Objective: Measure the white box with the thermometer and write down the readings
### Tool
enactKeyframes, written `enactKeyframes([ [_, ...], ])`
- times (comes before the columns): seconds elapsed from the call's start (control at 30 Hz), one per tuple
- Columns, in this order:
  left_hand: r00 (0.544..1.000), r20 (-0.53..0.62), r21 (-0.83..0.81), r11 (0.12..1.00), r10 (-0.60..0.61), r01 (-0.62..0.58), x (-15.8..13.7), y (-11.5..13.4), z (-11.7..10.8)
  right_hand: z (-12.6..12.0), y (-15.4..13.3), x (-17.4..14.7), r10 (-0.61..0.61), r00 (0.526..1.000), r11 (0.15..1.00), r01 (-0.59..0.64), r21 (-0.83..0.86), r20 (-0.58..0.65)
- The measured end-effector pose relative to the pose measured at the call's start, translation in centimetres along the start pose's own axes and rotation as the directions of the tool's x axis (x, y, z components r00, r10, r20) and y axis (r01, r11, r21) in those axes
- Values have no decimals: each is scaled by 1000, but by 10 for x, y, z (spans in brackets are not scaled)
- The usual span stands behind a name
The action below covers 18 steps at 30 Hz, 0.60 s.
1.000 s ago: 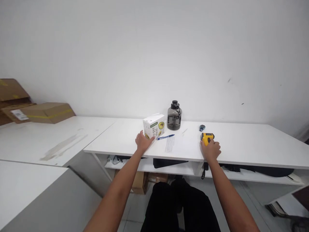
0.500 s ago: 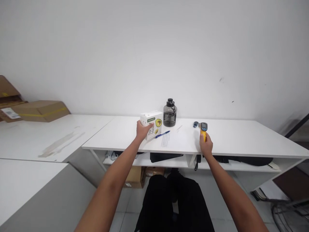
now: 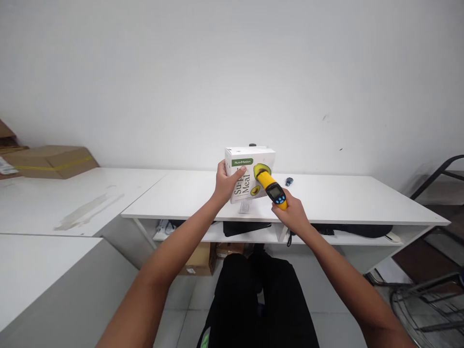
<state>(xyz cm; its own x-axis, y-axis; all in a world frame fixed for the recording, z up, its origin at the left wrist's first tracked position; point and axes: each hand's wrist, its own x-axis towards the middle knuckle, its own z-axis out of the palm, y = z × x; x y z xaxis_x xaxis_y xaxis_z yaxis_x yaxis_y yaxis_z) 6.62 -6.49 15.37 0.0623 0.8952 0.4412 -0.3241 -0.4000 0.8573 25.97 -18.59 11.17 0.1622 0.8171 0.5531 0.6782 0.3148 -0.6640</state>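
My left hand (image 3: 227, 183) is closed around the left side of a white box (image 3: 250, 157) with avocado pictures and green lettering, tilted slightly above the desk. In my right hand (image 3: 291, 211) is a yellow and black infrared thermometer (image 3: 276, 192), its display facing me. The thermometer's nose points at the avocado picture on the box front; whether it touches I cannot tell. Behind the box, only the cap of a dark bottle (image 3: 253, 144) shows. A small dark blue object (image 3: 289, 181), perhaps a watch, lies near the back of the desk.
The white desk (image 3: 337, 198) stands against the wall, with a shelf below holding a black flat item (image 3: 246, 228). Cardboard boxes (image 3: 58, 162) sit on the left table, and another carton (image 3: 199, 261) is underneath. A black metal frame (image 3: 431, 299) stands at right.
My left hand has lifted the box and brought it rightward, now hiding most of the bottle. My right hand has swung the thermometer left, from upright to aimed at the box front.
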Motion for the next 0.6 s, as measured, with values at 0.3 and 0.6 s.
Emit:
enactKeyframes([
  [0.3, 997, -8, 3, 997, 81, -81, -36, 10, -11, -7, -22, -22, -74, 997, 990, 77, -122, 25],
  [0.6, 998, -12, -4, 998, 69, -69, -70, 25, -20, -14, -34, -44, -165, 980, 981, 174, -82, 112],
])
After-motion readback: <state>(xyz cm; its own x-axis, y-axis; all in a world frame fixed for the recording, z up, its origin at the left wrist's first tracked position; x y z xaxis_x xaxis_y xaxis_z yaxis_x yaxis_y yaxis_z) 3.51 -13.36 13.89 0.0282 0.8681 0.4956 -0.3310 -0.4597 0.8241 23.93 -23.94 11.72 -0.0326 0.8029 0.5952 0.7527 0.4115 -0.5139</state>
